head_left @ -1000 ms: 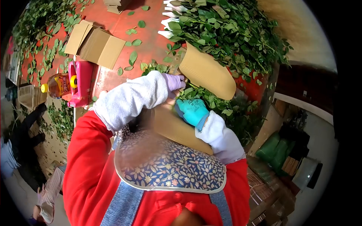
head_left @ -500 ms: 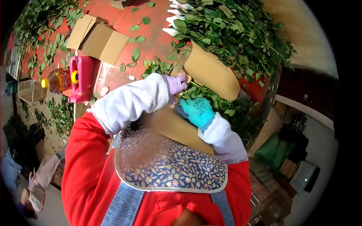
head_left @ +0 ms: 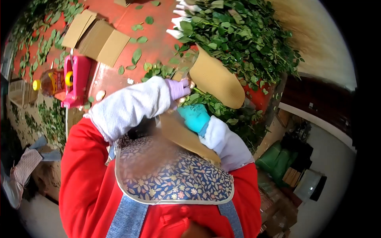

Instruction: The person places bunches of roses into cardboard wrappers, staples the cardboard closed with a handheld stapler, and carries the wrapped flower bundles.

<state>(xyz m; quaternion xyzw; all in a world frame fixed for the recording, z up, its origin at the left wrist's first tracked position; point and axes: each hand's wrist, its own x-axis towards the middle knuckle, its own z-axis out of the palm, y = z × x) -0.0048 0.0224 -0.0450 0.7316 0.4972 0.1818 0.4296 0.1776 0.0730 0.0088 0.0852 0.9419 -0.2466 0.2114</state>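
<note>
My left hand (head_left: 179, 90), in a lilac glove with bare fingertips, is closed round green leafy stems (head_left: 201, 93) near their cut ends. A tan corrugated cardboard sheet (head_left: 216, 79) lies around these stems, one part on their far side. Its near part (head_left: 186, 139) rises between the stems and my apron. My right hand (head_left: 194, 116), in a teal glove, is curled at the top of this near part, against the leaves (head_left: 228, 107). The right fingertips are hidden, and the glove is slightly blurred.
A folded cardboard stack (head_left: 97, 39) and a pink tape dispenser (head_left: 79, 81) lie on the red table (head_left: 119, 23). Beside the dispenser is a yellow-capped bottle (head_left: 51, 82). A large leafy heap (head_left: 246, 43), with white-wrapped ends (head_left: 176, 27), fills the far right. Another person (head_left: 24, 170) is at lower left.
My right hand has moved slightly left and curled further, its thumb dropping out of sight. The near cardboard part has shifted slightly. My left hand keeps its hold. The whole view has moved slightly.
</note>
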